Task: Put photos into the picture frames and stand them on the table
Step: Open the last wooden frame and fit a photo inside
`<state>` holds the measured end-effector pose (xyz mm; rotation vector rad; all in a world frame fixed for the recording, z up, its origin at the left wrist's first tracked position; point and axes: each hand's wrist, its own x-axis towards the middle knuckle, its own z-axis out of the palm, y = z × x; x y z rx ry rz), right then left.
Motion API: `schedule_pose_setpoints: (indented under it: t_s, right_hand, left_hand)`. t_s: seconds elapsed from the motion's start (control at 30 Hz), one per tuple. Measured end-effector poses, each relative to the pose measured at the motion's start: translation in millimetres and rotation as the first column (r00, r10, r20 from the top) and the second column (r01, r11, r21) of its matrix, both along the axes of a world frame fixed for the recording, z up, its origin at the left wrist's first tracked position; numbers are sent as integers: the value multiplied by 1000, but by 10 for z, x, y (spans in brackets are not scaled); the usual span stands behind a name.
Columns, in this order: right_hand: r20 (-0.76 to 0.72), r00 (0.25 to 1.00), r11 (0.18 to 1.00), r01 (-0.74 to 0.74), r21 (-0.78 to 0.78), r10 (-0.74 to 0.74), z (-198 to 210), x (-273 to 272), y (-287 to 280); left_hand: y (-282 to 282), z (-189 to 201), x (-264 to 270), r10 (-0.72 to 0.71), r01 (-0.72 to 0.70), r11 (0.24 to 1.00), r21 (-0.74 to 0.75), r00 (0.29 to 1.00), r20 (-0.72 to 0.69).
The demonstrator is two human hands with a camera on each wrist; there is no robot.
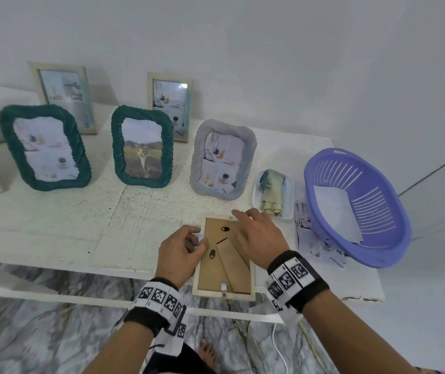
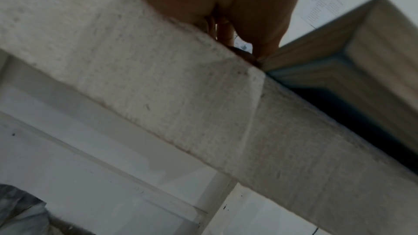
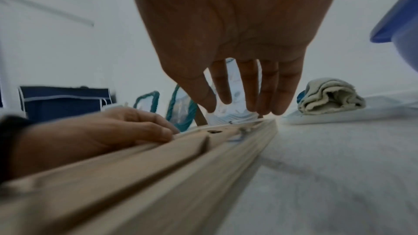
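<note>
Room: a plain pale wall stands behind my white desk (image 1: 54,220), with grey marbled floor below.
Frame in work: a light wooden picture frame (image 1: 225,259) lies face down at the desk's near edge, brown backing board and folded stand upward, its near end jutting past the edge.
My left hand (image 1: 182,252): fingers curled at the frame's left rail, tips pinching something small and pale there; I cannot tell what it is.
My right hand (image 1: 259,236): fingers straight and spread, hovering over the frame's far right corner, gripping nothing.
Standing frames: two dark green rope-edged frames (image 1: 44,147) (image 1: 142,147) and a grey rope-edged frame (image 1: 222,159) stand upright beyond my hands, photos in them; two pale wooden frames (image 1: 65,95) (image 1: 171,105) stand behind.
To the right: a folded cloth on a white tray (image 1: 273,193), then a purple basket (image 1: 356,203) holding a white sheet, loose photos (image 1: 307,230) under its near rim.
In the way: my right hand covers the frame's right rail.
</note>
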<state>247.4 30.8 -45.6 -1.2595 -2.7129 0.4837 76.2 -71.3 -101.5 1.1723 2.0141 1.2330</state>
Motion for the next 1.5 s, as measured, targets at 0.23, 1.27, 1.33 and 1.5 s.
schedule_pose_setpoints:
  t_s: [0.23,1.27,1.33,1.5]
  right_hand:
    - [-167,985,997,46,69,-34,-18,242,-783]
    - [46,993,989,-115,89,111,-200,323,-1105]
    - [-58,995,996,-83,24,85,-146,337,-1040]
    - [-3,986,976,164,142,-165,-51,242,-812]
  left_hand:
    - [3,-10,0,-5,5,1000,-4,1000,-26]
    - [5,28,5,3,-4,999,-33,999,-36]
    - [1,29,1,2,-3,999,-37,1000,-28]
    - [-11,31,9,7,-7,1000,-25,1000,-17]
